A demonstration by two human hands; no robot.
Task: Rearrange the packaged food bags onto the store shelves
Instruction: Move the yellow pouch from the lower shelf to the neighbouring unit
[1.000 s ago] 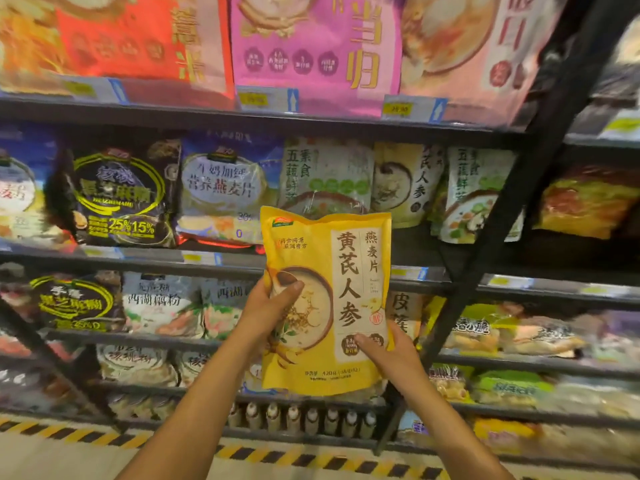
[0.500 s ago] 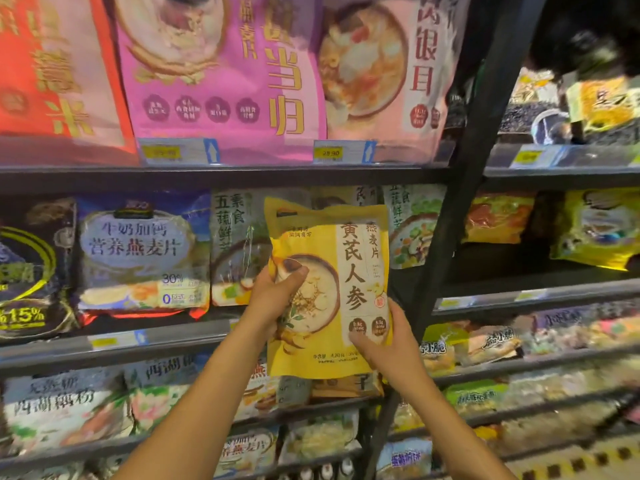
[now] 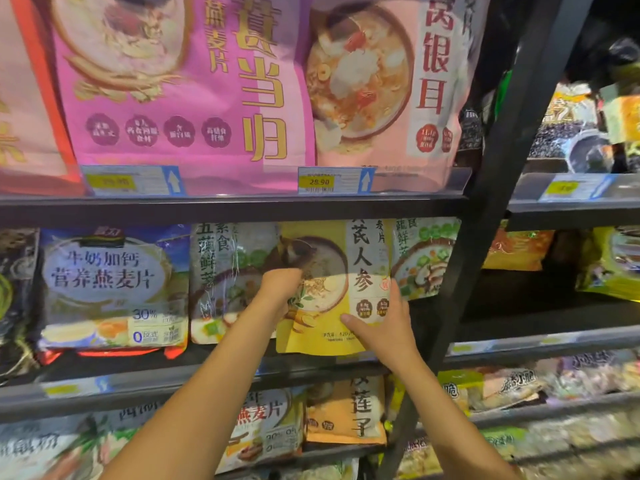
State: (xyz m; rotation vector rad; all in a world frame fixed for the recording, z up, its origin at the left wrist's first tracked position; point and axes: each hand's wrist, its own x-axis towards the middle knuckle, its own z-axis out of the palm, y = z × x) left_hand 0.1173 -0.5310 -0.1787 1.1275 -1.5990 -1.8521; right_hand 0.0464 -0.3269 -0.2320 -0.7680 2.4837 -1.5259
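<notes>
Yellow oat bag (image 3: 334,287) stands upright in the row on the middle shelf (image 3: 207,375), toward that shelf's right end near the black upright post (image 3: 502,168). Its lower edge is just above the shelf's front rail, and whether it rests there cannot be told. Its pale label strip reads 芪人参 with 麦片 beside it, next to a printed bowl of porridge. It sits between two green-and-white bags, the left one (image 3: 228,271) reading 五素食 and 蔬鲜, the right one (image 3: 426,258) showing sliced vegetables. Further left on the same shelf is a blue bag (image 3: 110,282) printed 牛奶加钙 营养燕麦片, with 30% and 0 lower down. The left hand (image 3: 278,289) reaches up from below with the wrist bent, its fingers curled around the yellow bag's left edge, gripping it. The right hand (image 3: 384,327) holds the bag's lower right corner, with the thumb laid across the front and the fingers along the right edge. On the upper shelf stand a large magenta bag (image 3: 194,81) with gold 当归 and a pale pink bag (image 3: 381,81) reading 银耳. A yellow price tag (image 3: 320,181) on that shelf's front rail reads 28.90. On the shelf below, an orange bag (image 3: 346,410) shows 莲子. Beyond the post, more dark metal shelving carries blurred yellow and orange packets.
</notes>
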